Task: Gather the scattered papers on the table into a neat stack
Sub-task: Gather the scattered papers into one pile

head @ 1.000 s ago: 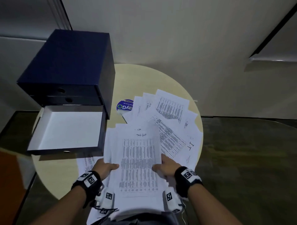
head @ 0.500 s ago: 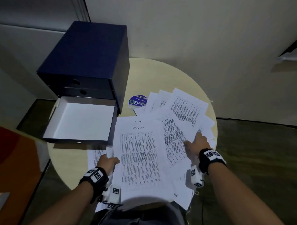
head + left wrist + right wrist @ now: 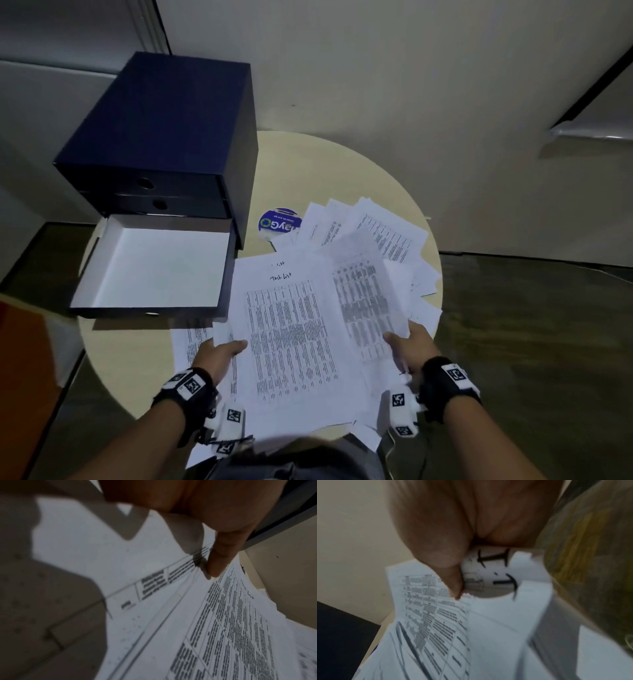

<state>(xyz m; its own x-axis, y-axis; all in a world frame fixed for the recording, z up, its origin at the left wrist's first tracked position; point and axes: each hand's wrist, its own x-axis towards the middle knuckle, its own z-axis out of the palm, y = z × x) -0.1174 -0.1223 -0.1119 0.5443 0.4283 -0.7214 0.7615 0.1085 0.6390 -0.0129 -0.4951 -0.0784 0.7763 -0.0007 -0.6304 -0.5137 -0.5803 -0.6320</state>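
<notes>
A pile of printed sheets [image 3: 291,342] lies on the near half of the round beige table [image 3: 308,164]. My left hand [image 3: 222,353] grips the pile's left edge, thumb on top; in the left wrist view a fingertip [image 3: 216,563] presses on the printed pages [image 3: 223,628]. My right hand [image 3: 409,346] pinches the near corner of a blurred, lifted sheet [image 3: 363,294] at the pile's right side. In the right wrist view the thumb [image 3: 450,577] clamps several sheets [image 3: 428,608]. More papers [image 3: 387,233] fan out at the far right. One sheet [image 3: 191,346] lies loose under my left hand.
A navy drawer box [image 3: 164,137] stands at the table's far left, its bottom drawer [image 3: 154,267] pulled out and white inside. A round blue sticker [image 3: 279,222] lies between the box and the papers. The pile overhangs the near table edge.
My right hand reached out to the papers on the right, then drew back toward me with a sheet in its grip. The left hand stayed on the pile's left edge.
</notes>
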